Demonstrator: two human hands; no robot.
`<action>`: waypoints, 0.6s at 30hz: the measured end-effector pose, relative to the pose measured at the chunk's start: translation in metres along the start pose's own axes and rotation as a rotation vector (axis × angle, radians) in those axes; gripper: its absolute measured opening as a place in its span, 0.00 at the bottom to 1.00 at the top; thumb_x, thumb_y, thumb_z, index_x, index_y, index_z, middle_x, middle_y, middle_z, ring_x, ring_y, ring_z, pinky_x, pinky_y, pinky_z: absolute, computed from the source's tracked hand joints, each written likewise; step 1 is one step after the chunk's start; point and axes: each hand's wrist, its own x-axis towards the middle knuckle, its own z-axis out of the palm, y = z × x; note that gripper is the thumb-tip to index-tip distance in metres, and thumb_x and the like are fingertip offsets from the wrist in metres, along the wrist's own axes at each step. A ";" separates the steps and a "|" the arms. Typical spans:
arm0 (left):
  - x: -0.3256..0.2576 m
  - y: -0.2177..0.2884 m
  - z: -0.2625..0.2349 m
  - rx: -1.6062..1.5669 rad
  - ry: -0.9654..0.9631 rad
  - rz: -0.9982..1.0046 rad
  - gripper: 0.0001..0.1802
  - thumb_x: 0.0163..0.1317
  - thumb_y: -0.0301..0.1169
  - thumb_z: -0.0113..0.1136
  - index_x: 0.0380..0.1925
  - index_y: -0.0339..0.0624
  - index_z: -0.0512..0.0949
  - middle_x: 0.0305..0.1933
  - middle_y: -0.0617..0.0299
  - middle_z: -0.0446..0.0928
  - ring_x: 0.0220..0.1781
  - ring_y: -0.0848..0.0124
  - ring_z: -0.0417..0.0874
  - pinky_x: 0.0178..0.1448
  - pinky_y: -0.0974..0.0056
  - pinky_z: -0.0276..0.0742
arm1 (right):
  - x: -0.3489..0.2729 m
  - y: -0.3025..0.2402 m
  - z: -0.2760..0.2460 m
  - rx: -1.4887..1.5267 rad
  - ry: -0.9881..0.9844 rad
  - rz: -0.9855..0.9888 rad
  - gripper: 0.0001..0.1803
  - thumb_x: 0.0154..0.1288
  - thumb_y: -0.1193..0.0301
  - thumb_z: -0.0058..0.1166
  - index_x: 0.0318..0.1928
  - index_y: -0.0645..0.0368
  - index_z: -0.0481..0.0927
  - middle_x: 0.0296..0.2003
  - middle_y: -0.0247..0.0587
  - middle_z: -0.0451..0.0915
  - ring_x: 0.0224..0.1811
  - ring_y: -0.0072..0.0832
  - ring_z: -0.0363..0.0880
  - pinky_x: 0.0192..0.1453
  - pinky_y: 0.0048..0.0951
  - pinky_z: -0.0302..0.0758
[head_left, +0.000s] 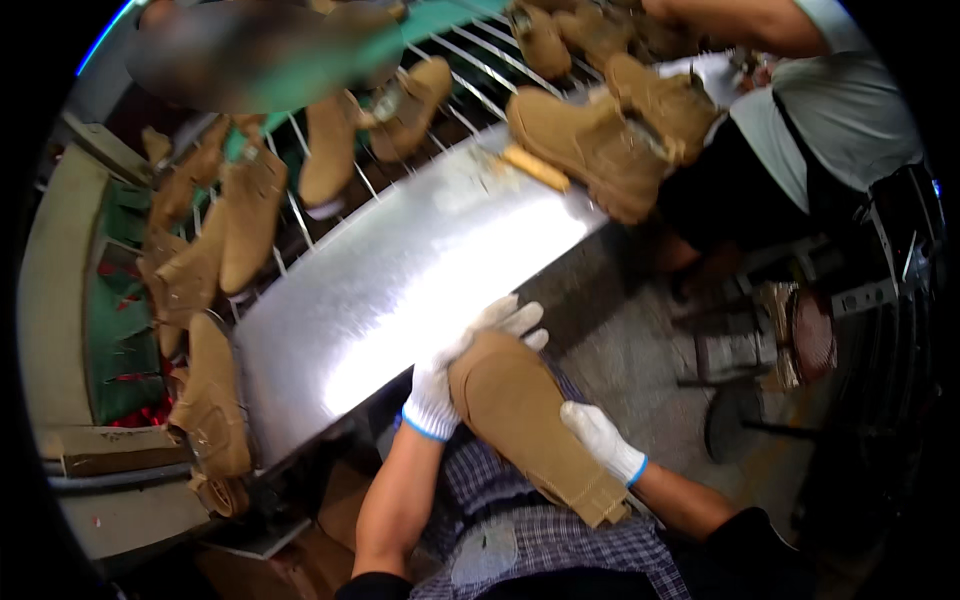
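Note:
Over my lap I hold a tan suede-like boot [520, 405], tilted, its rounded toe pointing away from me and its shaft toward my apron. My left hand [450, 365], in a white knit glove with a blue cuff, cups the far left side of the toe. Its fingertips stick out past the toe, and part of the palm is behind the boot. Against the boot's right side lies my gloved right hand [603, 442], its thumb showing and its other fingers hidden underneath.
Ahead is a shiny metal table [400, 270] with a yellow-handled tool [535, 167] and tan boots [590, 145] at its far right end. A metal-bar rack [300, 180] carries several boots. A co-worker [835, 115] stands at right, near a stool [812, 330].

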 end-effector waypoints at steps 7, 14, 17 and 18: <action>-0.047 0.127 0.055 0.331 0.391 0.120 0.33 0.81 0.49 0.52 0.67 0.28 0.77 0.71 0.34 0.79 0.72 0.39 0.81 0.78 0.39 0.75 | 0.030 -0.088 0.077 -0.218 -0.143 -0.206 0.40 0.86 0.39 0.41 0.63 0.68 0.81 0.53 0.52 0.88 0.56 0.37 0.86 0.66 0.37 0.79; -0.120 0.093 0.008 0.558 0.895 0.439 0.23 0.83 0.46 0.56 0.53 0.34 0.84 0.49 0.52 0.88 0.49 0.63 0.88 0.61 0.57 0.83 | 0.037 -0.175 0.062 -0.956 -0.510 -0.238 0.26 0.81 0.48 0.52 0.46 0.57 0.91 0.39 0.52 0.92 0.42 0.38 0.94 0.50 0.36 0.88; -0.110 0.093 0.030 0.603 0.698 0.385 0.22 0.83 0.45 0.55 0.54 0.34 0.83 0.50 0.54 0.87 0.52 0.65 0.87 0.64 0.58 0.81 | 0.083 -0.188 0.080 -0.742 -0.014 -0.545 0.23 0.82 0.53 0.53 0.55 0.61 0.87 0.43 0.49 0.91 0.44 0.30 0.91 0.52 0.34 0.85; -0.103 0.087 0.037 0.699 0.710 0.450 0.21 0.83 0.43 0.56 0.54 0.35 0.83 0.52 0.55 0.86 0.56 0.66 0.85 0.65 0.59 0.80 | 0.115 -0.176 0.097 -0.206 -0.131 -0.427 0.24 0.83 0.55 0.53 0.64 0.60 0.81 0.50 0.50 0.90 0.47 0.34 0.91 0.51 0.34 0.85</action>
